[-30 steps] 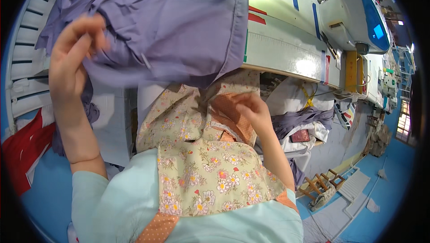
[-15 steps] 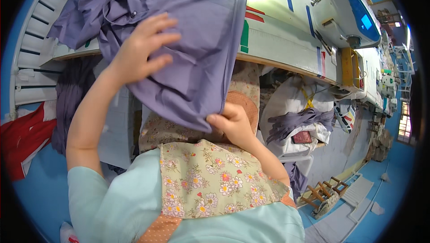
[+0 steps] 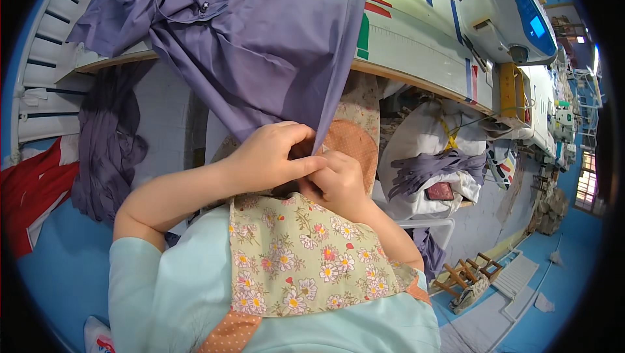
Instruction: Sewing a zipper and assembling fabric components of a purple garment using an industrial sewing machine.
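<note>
A large piece of purple fabric (image 3: pixel 267 53) drapes from the sewing table down toward my lap, its right edge folded in a long band. At its lower corner both of my hands meet. My left hand (image 3: pixel 277 154) is closed, thumb and fingers pinching the fabric's edge. Close against it, my right hand (image 3: pixel 338 180) is closed on the same corner. The bit of cloth between the fingertips is mostly hidden. A small round metal piece (image 3: pixel 205 6) shows on the gathered part of the fabric.
The sewing machine (image 3: pixel 511 14) stands on the white table (image 3: pixel 416 60), right of the fabric. Below the table edge, a white bag (image 3: pixel 416 151) carries purple strips and a dark red item (image 3: pixel 440 191). More purple cloth (image 3: pixel 107 151) hangs at the left, near a red cloth (image 3: pixel 32 190).
My left hand has come down from the middle of the fabric to join my right hand at the lower corner. The fabric now pulls straighter toward my hands.
</note>
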The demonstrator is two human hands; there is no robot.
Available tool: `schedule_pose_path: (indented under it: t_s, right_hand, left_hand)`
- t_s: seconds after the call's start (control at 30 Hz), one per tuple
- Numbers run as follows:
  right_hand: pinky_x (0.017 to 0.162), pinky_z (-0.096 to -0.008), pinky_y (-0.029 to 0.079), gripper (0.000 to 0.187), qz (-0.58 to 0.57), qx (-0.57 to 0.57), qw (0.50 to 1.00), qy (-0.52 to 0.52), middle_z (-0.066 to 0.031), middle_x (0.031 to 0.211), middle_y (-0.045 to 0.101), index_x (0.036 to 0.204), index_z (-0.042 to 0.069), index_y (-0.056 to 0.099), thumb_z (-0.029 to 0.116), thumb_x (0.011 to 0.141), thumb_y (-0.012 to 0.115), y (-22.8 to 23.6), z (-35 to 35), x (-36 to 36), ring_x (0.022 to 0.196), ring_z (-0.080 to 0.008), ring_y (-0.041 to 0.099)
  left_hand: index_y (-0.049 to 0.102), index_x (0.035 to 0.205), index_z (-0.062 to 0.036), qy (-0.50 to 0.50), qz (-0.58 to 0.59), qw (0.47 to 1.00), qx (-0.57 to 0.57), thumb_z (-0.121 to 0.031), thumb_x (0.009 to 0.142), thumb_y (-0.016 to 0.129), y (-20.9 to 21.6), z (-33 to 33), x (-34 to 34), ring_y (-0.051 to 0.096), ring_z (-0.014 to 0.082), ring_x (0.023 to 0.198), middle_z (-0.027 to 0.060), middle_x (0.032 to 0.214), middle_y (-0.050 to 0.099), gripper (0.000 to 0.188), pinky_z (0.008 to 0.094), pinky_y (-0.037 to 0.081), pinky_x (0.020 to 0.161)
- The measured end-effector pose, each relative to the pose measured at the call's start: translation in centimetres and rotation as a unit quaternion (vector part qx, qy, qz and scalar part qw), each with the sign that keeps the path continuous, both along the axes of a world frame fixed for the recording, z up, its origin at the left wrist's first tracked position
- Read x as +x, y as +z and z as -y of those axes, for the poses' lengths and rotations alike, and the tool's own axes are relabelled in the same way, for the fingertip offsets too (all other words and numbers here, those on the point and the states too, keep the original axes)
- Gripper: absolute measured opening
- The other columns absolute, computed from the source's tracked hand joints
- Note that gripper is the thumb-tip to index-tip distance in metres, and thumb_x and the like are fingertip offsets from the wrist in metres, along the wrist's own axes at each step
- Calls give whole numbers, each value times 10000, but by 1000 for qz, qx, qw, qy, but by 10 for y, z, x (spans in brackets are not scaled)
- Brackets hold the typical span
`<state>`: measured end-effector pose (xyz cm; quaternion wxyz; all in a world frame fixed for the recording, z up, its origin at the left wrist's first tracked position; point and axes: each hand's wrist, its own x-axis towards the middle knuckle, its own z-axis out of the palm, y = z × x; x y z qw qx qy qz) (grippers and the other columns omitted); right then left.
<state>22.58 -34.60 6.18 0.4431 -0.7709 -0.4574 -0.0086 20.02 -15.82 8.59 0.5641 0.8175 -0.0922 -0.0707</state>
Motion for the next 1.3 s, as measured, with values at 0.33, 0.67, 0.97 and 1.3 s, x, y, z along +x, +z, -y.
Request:
schedule_pose_path:
  t_s: [0.33,0.67,0.97,1.3]
  right_hand:
    - [712,-397,532,259,138,89,984,-72,-120,949,668,923,33,671,68,681,755,9,11,32,841,-293,660]
    - [900,-429,510,284,228,26,972,-59,-98,1132,689,1018,64,717,178,775,624,5,2,51,1106,-281,635]
    - [801,-387,498,280,150,42,984,-88,-94,1070,707,937,41,699,18,662,650,15,10,46,1035,-266,667]
    - [820,-401,501,320,90,12,992,-85,-76,1049,706,919,48,681,-13,607,644,2,13,50,1032,-273,663]
  left_hand:
    - [547,762,65,69,-154,979,-113,-114,861,656,-1,9,0,440,63,622,89,609,513,231,307,394,549]
    - [635,809,20,-81,42,996,25,-145,852,678,36,-19,20,593,240,686,124,749,627,175,368,466,653]
    - [656,1060,-72,76,323,876,350,-48,708,724,11,-94,68,556,301,1000,79,1073,589,359,410,446,892]
    - [657,1006,-69,87,331,876,340,-21,727,686,10,-106,73,560,300,948,80,1026,596,285,402,445,853]
